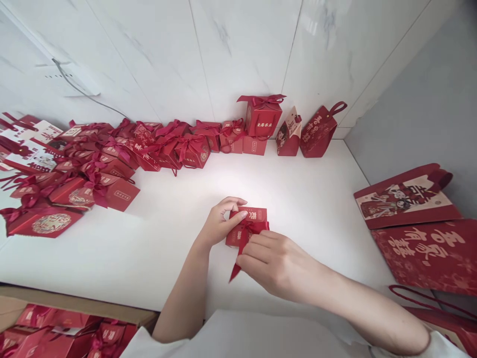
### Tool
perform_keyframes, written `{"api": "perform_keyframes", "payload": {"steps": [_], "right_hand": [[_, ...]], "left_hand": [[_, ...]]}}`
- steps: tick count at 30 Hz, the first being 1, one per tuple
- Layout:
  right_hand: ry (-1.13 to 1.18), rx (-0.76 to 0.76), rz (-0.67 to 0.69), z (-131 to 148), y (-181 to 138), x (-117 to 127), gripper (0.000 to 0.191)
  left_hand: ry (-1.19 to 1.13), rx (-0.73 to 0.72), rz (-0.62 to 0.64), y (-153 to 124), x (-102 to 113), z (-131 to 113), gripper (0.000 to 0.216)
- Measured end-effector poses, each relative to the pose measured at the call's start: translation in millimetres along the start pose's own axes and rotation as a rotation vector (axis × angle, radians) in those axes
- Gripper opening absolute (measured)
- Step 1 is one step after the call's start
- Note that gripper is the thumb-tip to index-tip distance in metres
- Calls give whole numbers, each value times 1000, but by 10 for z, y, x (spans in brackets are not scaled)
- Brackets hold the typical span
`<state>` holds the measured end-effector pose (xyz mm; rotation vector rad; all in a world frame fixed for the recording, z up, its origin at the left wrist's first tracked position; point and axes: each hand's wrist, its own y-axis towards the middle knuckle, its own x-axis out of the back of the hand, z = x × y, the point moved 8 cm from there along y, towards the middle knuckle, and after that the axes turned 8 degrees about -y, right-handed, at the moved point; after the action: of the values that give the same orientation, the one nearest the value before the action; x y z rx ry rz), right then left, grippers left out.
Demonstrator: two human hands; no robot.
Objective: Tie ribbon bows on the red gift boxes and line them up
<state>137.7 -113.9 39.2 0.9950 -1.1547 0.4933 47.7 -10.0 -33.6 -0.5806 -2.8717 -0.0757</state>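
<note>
A small red gift box (257, 214) with pale printed characters lies on the white table in front of me. My left hand (220, 222) grips its left side, thumb on top and fingers curved along the far edge. Across the box runs a dark red ribbon (244, 238), gathered in the middle. The fingers of my right hand (270, 258) are closed on the ribbon at the near right side of the box. One pointed ribbon tail (234, 272) sticks out below these fingers. My right hand hides the box's near right corner.
Many ribboned red boxes (115, 194) crowd the left and back of the white table (167, 263). Two handled red boxes (318, 132) stand by the tiled wall. Flat red bags (428, 248) lean at the right. A cardboard carton (149, 318) holds more boxes at lower left.
</note>
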Motion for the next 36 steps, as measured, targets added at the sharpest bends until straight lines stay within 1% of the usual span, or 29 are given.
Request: {"api": "perform_keyframes", "payload": {"steps": [2, 6, 8, 10, 11, 12, 15, 17, 18, 20, 22, 23, 26, 27, 30, 34, 36], "right_hand": [[60, 16, 80, 14, -38, 18, 21], [160, 58, 280, 67, -103, -147, 19], [249, 56, 341, 48, -119, -184, 17], [379, 17, 357, -39, -127, -119, 9], [447, -21, 348, -115, -131, -55, 7], [503, -83, 323, -223, -136, 19, 8], [580, -329, 216, -645, -188, 182, 17], [613, -466, 192, -901, -247, 154, 20], [641, -515, 213, -996, -275, 92, 22], [726, -564, 284, -1111, -313, -71, 26], [823, -563, 357, -1140, -324, -211, 29], [863, -550, 381, -1136, -319, -256, 30], [922, -464, 410, -1081, -283, -297, 29], [927, -432, 414, -1061, -274, -297, 28], [946, -388, 427, -1045, -276, -314, 27], [982, -436, 437, -1106, -300, -369, 32], [994, -456, 420, -1128, -289, -378, 34]], "left_hand": [[-3, 13, 2, -1, -10, 7, 31], [-16, 32, 4, -5, -36, 6, 31], [-20, 39, 18, -10, -50, 2, 30], [-33, 54, 56, -20, -72, 7, 29], [-44, 61, 81, -27, -83, 9, 29], [-58, 68, 105, -34, -92, 11, 29], [-96, 71, 166, -59, -99, 0, 22], [-112, 70, 218, -80, -111, -15, 20], [-118, 70, 246, -91, -122, -22, 22], [-128, 78, 289, -110, -147, -31, 26], [-153, 102, 283, -114, -161, -24, 26], [-170, 118, 254, -109, -156, -15, 26], [-184, 131, 137, -82, -120, 1, 21], [-174, 124, 118, -76, -116, -2, 19], [-166, 121, 140, -69, -138, -1, 21], [-196, 140, 155, -66, -132, 17, 30], [-185, 139, 149, -63, -137, 15, 32]]}}
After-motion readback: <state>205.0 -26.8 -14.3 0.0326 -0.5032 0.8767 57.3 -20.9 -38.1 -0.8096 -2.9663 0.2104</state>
